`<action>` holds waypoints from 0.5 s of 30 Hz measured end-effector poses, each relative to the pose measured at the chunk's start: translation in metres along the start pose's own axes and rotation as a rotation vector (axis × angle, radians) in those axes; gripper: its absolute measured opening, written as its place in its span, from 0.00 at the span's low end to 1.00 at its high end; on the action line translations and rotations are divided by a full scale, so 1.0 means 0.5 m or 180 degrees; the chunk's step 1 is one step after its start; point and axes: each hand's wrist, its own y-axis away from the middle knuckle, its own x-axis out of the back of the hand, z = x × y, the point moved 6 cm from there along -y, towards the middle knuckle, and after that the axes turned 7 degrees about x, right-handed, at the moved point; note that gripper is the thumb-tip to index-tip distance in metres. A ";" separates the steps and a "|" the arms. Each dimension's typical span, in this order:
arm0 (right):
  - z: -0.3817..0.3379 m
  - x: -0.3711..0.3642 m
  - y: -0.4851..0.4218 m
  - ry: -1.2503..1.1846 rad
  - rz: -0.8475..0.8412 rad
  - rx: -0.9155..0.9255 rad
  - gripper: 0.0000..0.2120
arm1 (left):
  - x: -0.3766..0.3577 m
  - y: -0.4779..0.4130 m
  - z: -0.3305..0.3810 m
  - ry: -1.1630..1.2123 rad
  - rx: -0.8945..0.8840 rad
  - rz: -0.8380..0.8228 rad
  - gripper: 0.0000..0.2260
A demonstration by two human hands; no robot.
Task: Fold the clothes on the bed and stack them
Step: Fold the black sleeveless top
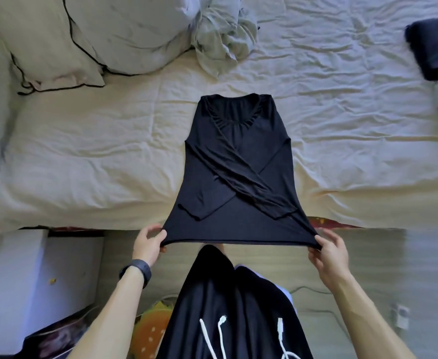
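A black long-sleeved top (238,161) lies flat on the bed's cream sheet (96,161), neckline pointing away from me. Both sleeves are folded across the front and cross each other. Its hem hangs past the near edge of the mattress. My left hand (149,242) pinches the hem's left corner and my right hand (328,251) pinches the right corner, with the hem stretched taut between them. A crumpled pale grey garment (223,40) sits unfolded near the head of the bed. At the far right edge lies a folded dark garment (434,47).
Two pale pillows (78,35) with dark piping fill the top left. A white bedside cabinet (13,275) stands at the lower left, beside the wooden floor (381,268). White cables trail over the floor on the right. My dark clothing fills the bottom centre.
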 end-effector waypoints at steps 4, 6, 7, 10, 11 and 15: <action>-0.074 -0.070 -0.037 0.0048 -0.0253 0.0191 0.09 | -0.039 -0.024 0.085 0.0471 0.0120 -0.0528 0.05; -0.110 -0.112 -0.084 0.0033 -0.0449 0.0187 0.11 | -0.065 -0.052 0.144 0.0570 0.0200 -0.0842 0.05; -0.126 -0.135 -0.110 0.0105 -0.0550 0.0232 0.14 | -0.078 -0.070 0.176 0.0487 0.0153 -0.0986 0.07; -0.177 -0.203 -0.193 0.1003 -0.0681 0.0725 0.20 | -0.114 -0.153 0.270 -0.0115 -0.0277 -0.1021 0.14; -0.198 -0.230 -0.224 0.1375 -0.0662 0.0947 0.19 | -0.124 -0.191 0.304 -0.0423 -0.0504 -0.0815 0.11; -0.251 -0.355 -0.368 0.2107 -0.0541 0.1438 0.09 | -0.182 -0.367 0.419 -0.1219 -0.0995 -0.0148 0.07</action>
